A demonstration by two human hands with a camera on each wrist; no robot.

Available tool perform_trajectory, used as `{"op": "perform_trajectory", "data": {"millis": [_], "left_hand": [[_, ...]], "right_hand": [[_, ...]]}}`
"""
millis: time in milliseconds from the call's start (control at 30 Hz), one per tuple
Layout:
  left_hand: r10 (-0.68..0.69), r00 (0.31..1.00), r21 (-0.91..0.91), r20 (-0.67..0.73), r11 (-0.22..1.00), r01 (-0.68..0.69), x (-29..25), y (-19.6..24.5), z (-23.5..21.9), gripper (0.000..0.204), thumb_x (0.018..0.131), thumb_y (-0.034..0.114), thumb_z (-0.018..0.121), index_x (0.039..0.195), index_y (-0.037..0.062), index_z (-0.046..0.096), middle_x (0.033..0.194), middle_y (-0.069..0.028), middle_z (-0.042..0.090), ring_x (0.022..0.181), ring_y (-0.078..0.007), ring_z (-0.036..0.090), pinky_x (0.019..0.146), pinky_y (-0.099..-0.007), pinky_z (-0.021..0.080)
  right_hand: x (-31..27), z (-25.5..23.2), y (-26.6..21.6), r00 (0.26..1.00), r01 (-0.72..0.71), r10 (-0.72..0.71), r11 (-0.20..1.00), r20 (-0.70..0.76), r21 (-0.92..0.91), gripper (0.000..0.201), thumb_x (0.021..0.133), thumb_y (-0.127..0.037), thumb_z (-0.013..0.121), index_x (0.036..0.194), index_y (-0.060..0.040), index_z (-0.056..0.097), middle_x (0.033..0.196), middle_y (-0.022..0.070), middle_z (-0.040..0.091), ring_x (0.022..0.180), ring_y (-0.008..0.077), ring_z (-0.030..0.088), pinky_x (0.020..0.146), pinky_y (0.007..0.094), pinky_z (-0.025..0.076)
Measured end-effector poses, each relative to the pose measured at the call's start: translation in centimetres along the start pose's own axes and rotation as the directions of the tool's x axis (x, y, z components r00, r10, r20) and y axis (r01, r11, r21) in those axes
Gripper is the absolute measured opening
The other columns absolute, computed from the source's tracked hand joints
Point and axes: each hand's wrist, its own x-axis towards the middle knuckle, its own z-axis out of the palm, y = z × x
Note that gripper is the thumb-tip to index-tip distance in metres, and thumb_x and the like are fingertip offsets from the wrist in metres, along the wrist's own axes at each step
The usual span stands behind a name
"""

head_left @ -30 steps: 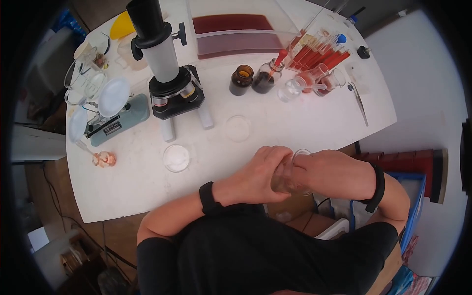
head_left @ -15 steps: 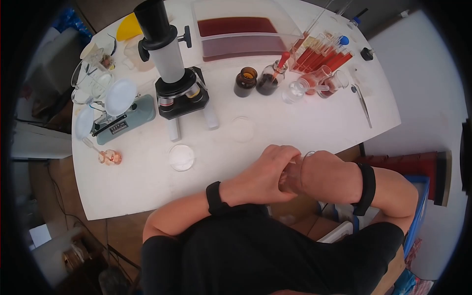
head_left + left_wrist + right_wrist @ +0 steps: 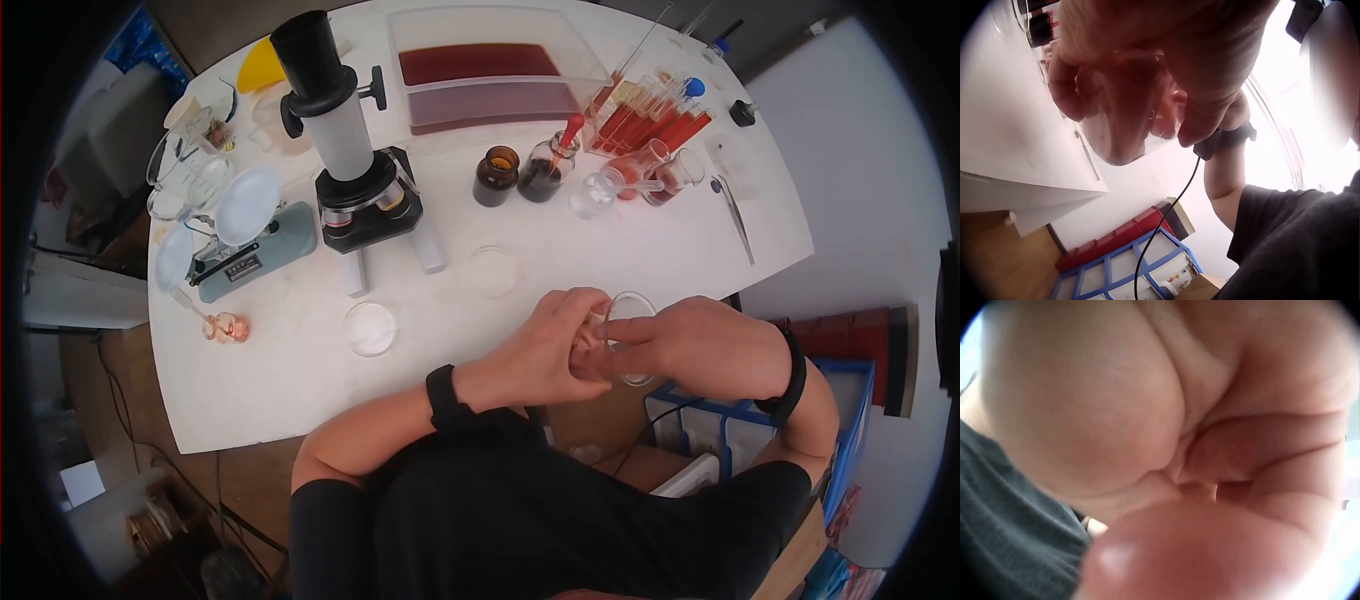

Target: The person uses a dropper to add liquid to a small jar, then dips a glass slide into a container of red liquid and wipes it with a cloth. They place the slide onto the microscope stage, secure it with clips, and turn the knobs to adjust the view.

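Observation:
In the head view my left hand [image 3: 550,345] grips a clear glass vessel [image 3: 634,297], held tilted over the table's front edge with its mouth toward my right hand. My right hand [image 3: 715,345] has fingers reaching through that mouth; whether they pinch anything inside I cannot tell. From the left wrist, the vessel [image 3: 1107,119] shows between my left fingers and thumb, with pinkish fingers visible through its wall. The right wrist view is filled by my right hand [image 3: 1210,425], its fingers bent and close together. Nearest on the table is a shallow dish [image 3: 371,329] with white contents.
Behind stand a microscope [image 3: 350,150], a balance scale [image 3: 255,262], a small jar with orange liquid [image 3: 228,328], a brown bottle [image 3: 496,178], a dropper bottle [image 3: 548,172], red-filled test tubes [image 3: 645,118] and a bin of dark red liquid [image 3: 490,125]. Tweezers [image 3: 735,222] lie right.
My right hand turned, going deeper over the vessel's mouth half a second ago, then drew back rightward, so the rim and fingers show again. My left hand keeps its grip.

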Motion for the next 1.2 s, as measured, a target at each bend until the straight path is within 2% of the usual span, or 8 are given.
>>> {"op": "perform_trajectory", "data": {"millis": [100, 200, 433, 667, 867, 967, 1067, 1200], "left_hand": [[0.019, 1.000, 0.023, 0.020, 1.000, -0.019, 0.6, 0.1, 0.4, 0.082, 0.060, 0.019, 0.082, 0.126, 0.0045, 0.037, 0.120, -0.0156, 0.047, 0.111, -0.0328, 0.044, 0.094, -0.0400, 0.039], [0.053, 0.999, 0.086, -0.009, 0.995, -0.052, 1.2, -0.2, 0.3, 0.082, 0.060, 0.019, 0.082, 0.127, 0.0045, 0.037, 0.121, -0.0160, 0.047, 0.112, -0.0330, 0.044, 0.094, -0.0403, 0.039], [-0.058, 0.998, 0.076, -0.025, 0.995, 0.059, 2.2, -0.3, -0.2, 0.084, 0.060, 0.022, 0.082, 0.128, 0.0036, 0.037, 0.120, -0.0165, 0.047, 0.112, -0.0312, 0.047, 0.094, -0.0392, 0.040], [-0.110, 0.993, -0.009, -0.046, 0.994, 0.109, 3.5, -0.4, -1.1, 0.083, 0.061, 0.022, 0.081, 0.128, 0.0022, 0.036, 0.117, -0.0158, 0.048, 0.110, -0.0295, 0.048, 0.094, -0.0377, 0.040], [0.072, 0.996, 0.178, -0.044, 0.982, -0.063, 4.5, -0.2, -0.9, 0.083, 0.060, 0.022, 0.082, 0.127, 0.0021, 0.037, 0.119, -0.0160, 0.047, 0.108, -0.0305, 0.048, 0.095, -0.0384, 0.039], [0.006, 1.000, 0.135, -0.021, 0.991, -0.003, 4.1, -0.6, -0.7, 0.083, 0.060, 0.022, 0.082, 0.127, 0.0024, 0.038, 0.119, -0.0169, 0.047, 0.110, -0.0307, 0.047, 0.095, -0.0389, 0.040], [-0.051, 0.999, 0.063, -0.011, 0.997, 0.051, 3.8, -0.6, -0.4, 0.083, 0.060, 0.022, 0.082, 0.127, 0.0028, 0.038, 0.120, -0.0171, 0.046, 0.112, -0.0309, 0.045, 0.094, -0.0391, 0.040], [-0.065, 0.998, 0.058, -0.024, 0.996, 0.066, 3.6, -1.1, -0.5, 0.084, 0.060, 0.022, 0.082, 0.128, 0.0029, 0.037, 0.120, -0.0167, 0.047, 0.114, -0.0309, 0.044, 0.094, -0.0391, 0.041]], "right_hand": [[1.9, 1.2, 0.5, 0.963, 0.035, 0.031, 0.971, 0.269, -0.237, 0.033, 0.072, -0.007, 0.057, 0.104, -0.0140, 0.060, 0.090, 0.0035, 0.061, 0.064, 0.0234, 0.061, 0.053, 0.0351, 0.047], [2.6, 2.3, 1.6, 0.994, 0.106, -0.102, 0.972, 0.028, -0.211, 0.011, 0.074, -0.007, 0.057, 0.085, -0.0088, 0.059, 0.072, 0.0064, 0.061, 0.064, 0.0252, 0.063, 0.050, 0.0371, 0.048], [3.4, 0.1, 2.2, 0.966, -0.073, 0.131, 0.965, 0.221, -0.252, 0.012, 0.074, -0.007, 0.057, 0.085, -0.0085, 0.061, 0.078, 0.0074, 0.061, 0.066, 0.0283, 0.062, 0.056, 0.0376, 0.047], [0.1, -1.0, 3.7, 0.967, 0.078, -0.048, 0.991, -0.251, 0.112, 0.018, 0.076, -0.007, 0.057, 0.093, -0.0065, 0.061, 0.103, 0.0077, 0.059, 0.084, 0.0315, 0.060, 0.069, 0.0360, 0.049], [2.8, 0.1, 3.2, 0.982, -0.085, 0.129, 0.954, 0.136, -0.287, 0.017, 0.075, -0.009, 0.057, 0.091, -0.0110, 0.062, 0.083, 0.0077, 0.062, 0.072, 0.0274, 0.062, 0.058, 0.0372, 0.047], [3.4, 0.9, 4.1, 0.992, -0.001, 0.026, 0.979, 0.120, -0.205, 0.007, 0.071, -0.007, 0.060, 0.078, -0.0090, 0.060, 0.066, 0.0075, 0.060, 0.060, 0.0296, 0.061, 0.051, 0.0415, 0.047], [3.7, 0.2, 4.7, 0.958, -0.022, 0.061, 0.990, 0.279, -0.139, 0.012, 0.076, -0.013, 0.060, 0.088, -0.0114, 0.062, 0.079, 0.0089, 0.060, 0.071, 0.0284, 0.061, 0.058, 0.0394, 0.047], [1.6, -1.4, 4.6, 0.992, -0.063, 0.056, 0.996, 0.114, 0.062, 0.012, 0.077, -0.010, 0.059, 0.089, -0.0083, 0.060, 0.086, 0.0117, 0.060, 0.078, 0.0308, 0.060, 0.065, 0.0393, 0.047]]}}
